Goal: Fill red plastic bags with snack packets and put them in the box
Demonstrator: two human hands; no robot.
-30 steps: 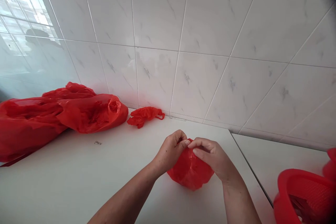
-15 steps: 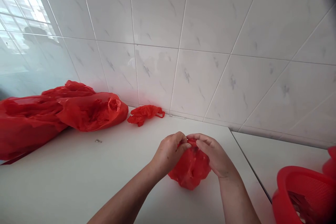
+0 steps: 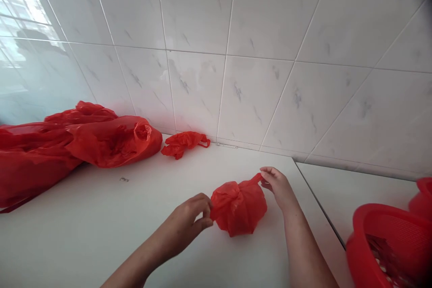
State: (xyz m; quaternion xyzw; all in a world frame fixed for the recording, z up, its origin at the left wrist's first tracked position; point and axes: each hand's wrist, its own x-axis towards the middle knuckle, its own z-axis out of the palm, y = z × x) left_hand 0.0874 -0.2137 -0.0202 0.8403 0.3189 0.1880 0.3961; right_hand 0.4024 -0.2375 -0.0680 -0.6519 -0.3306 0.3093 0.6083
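A red plastic bag [image 3: 241,209], bunched and rounded with its neck drawn together on top, rests on the white counter in front of me. Its left end is pinched by my left hand [image 3: 192,218], thumb below and fingers above. On the far right side my right hand [image 3: 276,184] grips a stretched, twisted handle of the same bag between thumb and fingertips. What the bag contains is hidden by the plastic.
Large red plastic bags [image 3: 101,139] lie along the wall at left, with a small crumpled red bag [image 3: 185,141] beside them. A red plastic basket [image 3: 361,238] with things inside stands at right. A small scrap [image 3: 124,179] lies on the white counter [image 3: 84,234].
My hands have moved apart from the bag's top, left hand leftward and down, right hand slightly right. The bag's ends are now pulled outward to both sides.
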